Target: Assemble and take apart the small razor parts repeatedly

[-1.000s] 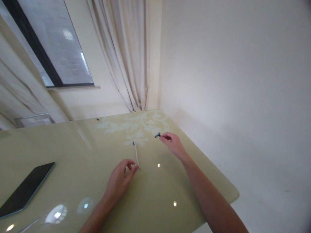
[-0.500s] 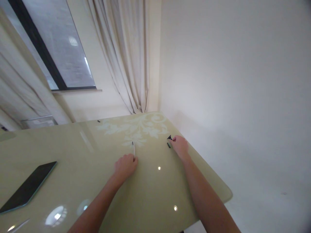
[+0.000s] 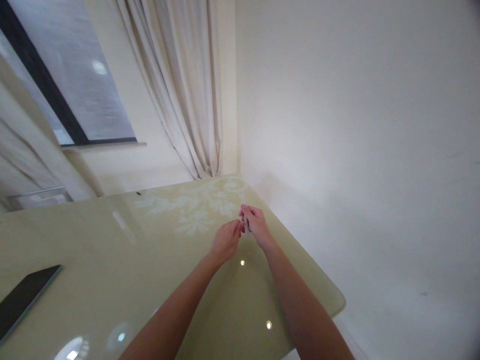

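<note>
My two hands meet fingertip to fingertip above the far right part of a pale green glass table (image 3: 112, 260). My left hand (image 3: 225, 240) is closed in a pinch, and a sliver of a thin white stick (image 3: 246, 226) shows at its fingertips. My right hand (image 3: 258, 225) is also closed, its fingers curled against the left hand's tips. What it holds is hidden by the fingers. Both forearms reach in from the bottom of the view.
A dark tablet (image 3: 26, 297) lies flat at the table's left. A tiny dark speck (image 3: 138, 193) sits near the far edge. A white floral pattern (image 3: 195, 210) marks the far corner. A curtain (image 3: 187, 90) and a white wall (image 3: 356, 150) close in behind and right.
My left hand picked the white stick up off the table and moved right. My right hand, which held a small dark piece, came left to meet it. The view shifted right.
</note>
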Demonstrator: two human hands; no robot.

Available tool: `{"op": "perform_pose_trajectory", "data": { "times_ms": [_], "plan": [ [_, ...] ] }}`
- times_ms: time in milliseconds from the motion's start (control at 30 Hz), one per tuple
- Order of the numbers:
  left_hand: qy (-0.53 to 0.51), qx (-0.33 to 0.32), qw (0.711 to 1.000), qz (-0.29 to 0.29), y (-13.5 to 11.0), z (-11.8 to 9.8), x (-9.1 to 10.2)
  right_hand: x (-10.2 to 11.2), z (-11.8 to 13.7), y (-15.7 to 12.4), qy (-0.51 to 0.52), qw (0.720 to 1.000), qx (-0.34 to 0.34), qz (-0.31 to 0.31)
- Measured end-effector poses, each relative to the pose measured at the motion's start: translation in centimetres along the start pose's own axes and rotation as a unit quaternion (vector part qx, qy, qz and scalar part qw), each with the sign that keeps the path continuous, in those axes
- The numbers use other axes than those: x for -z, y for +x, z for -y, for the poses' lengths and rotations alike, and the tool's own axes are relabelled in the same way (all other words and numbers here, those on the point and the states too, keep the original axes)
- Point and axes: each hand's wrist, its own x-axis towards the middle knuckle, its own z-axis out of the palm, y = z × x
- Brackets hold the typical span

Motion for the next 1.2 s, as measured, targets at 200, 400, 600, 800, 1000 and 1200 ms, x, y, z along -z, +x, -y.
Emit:
{"op": "perform_pose_trajectory", "data": {
  "times_ms": [200, 400, 600, 800, 1000, 1200],
  "plan": [
    [0.006, 0.021, 1.000, 0.005, 2.2, -0.2, -3.4, 0.3, 0.3, 0.3, 0.160, 0.981, -0.064, -0.086],
    [-0.014, 0.003, 1.000, 0.013, 1.6, -0.1, -3.4, 0.7, 0.9, 0.3, 0.197, 0.972, -0.073, -0.107],
    [-0.044, 0.002, 0.996, -0.074, -4.4, 3.3, 1.0, -2.3, 0.9, -1.4, 0.166, 0.984, -0.058, -0.042],
    [-0.010, -0.007, 0.973, -0.229, -11.6, 7.4, 5.5, -7.9, 0.8, -6.0, 0.072, 0.969, -0.162, 0.174],
    [-0.027, -0.004, 0.960, -0.280, -13.9, 8.6, 5.2, -9.8, 1.1, -8.8, 0.057, 0.964, -0.161, 0.204],
    [-0.149, 0.025, 0.964, -0.220, -13.9, 7.8, 5.4, -9.6, 0.6, -8.8, 0.061, 0.959, -0.218, 0.170]
  ]
}}
